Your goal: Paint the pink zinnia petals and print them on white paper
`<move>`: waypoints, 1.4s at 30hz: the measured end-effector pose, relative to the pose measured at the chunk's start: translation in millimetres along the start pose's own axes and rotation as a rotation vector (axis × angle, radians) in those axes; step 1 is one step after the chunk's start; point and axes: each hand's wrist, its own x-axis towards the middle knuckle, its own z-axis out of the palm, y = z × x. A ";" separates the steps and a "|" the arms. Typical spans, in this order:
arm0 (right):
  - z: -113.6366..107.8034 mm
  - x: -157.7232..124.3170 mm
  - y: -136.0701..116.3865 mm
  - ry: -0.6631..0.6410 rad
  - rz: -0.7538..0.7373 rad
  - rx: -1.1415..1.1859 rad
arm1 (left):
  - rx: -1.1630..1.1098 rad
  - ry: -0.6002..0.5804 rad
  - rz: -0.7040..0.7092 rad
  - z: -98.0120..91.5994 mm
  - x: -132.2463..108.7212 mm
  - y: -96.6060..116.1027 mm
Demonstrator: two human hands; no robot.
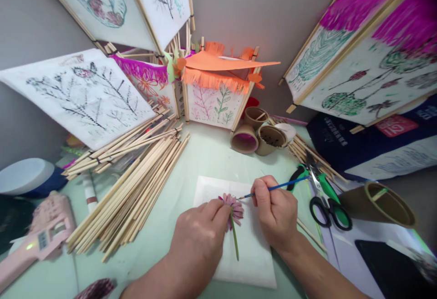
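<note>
Pale green surface (205,153), pretty cluttered, with a grey wall behind and paper lanterns (213,87) with plant prints and orange and pink fringes leaning all around.

Containers first: three cardboard tubes (261,133) sit in a bunch near the back, right of the orange lantern. One lies on its side with a purplish inside, one next to it has dark specks in it, and the third, behind them, I can't see into. Another tube (382,203) lies tipped over at the right, mouth toward the camera, with a small strip across the opening; can't tell what else is in it.

Now the hands. A white sheet (239,240) lies flat in the middle and a pink flower (234,208) lies on it. Its green stem runs roughly straight toward the camera, head pointing away, long axis nearly front to back with a slight slant. The left hand (200,233) presses down on the flower head, fingers together on the petals. The right hand (276,212) pinches a thin blue brush (273,189), which lies almost level, tip pointing left and touching or just beside the petals, its handle end out to the right.

Green scissors (324,194) lie just right of that hand. A big pile of sticks (136,185) fans out on the left, with a pink glue gun (37,240) beyond it.
</note>
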 end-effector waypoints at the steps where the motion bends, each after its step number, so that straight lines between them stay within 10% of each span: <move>1: -0.3 0.0 0.1 0.009 -0.003 -0.005 | 0.002 0.000 0.001 -0.2 0.1 0.1; 22: 2.6 -2.6 -2.6 -0.054 0.177 0.195 | -0.015 -0.001 -0.003 0.0 0.9 0.2; 34: 1.7 -0.3 -0.2 0.023 -0.007 0.020 | 0.006 0.022 0.003 0.4 0.7 -0.2; 42: 3.3 -3.0 -1.3 -0.045 0.217 0.205 | 0.006 -0.010 -0.006 -0.2 0.7 0.0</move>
